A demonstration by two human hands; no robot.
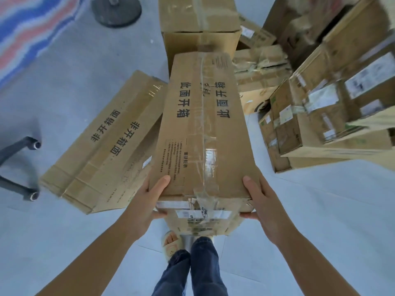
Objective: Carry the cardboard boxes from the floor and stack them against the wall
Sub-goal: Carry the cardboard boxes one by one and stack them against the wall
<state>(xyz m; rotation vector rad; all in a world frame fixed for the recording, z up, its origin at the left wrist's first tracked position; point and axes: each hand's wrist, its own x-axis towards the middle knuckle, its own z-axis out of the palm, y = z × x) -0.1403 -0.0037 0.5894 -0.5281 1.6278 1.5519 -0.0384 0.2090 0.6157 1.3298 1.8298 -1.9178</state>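
Note:
A long brown cardboard box [203, 129] with black printed characters and clear tape down its middle is held up off the floor in front of me. My left hand [149, 201] grips its near left corner, thumb on top. My right hand [259, 201] grips the near right corner the same way. A second long box [102, 142] with printed characters lies flat on the pale floor to the left. A large taped box [198, 20] stands beyond the held one.
A blurred pile of cardboard boxes with white labels [333, 107] fills the right side. A round black stand base [116, 11] sits at the top left, dark metal chair legs [19, 167] at the left edge. My legs and a sandalled foot [171, 244] are below.

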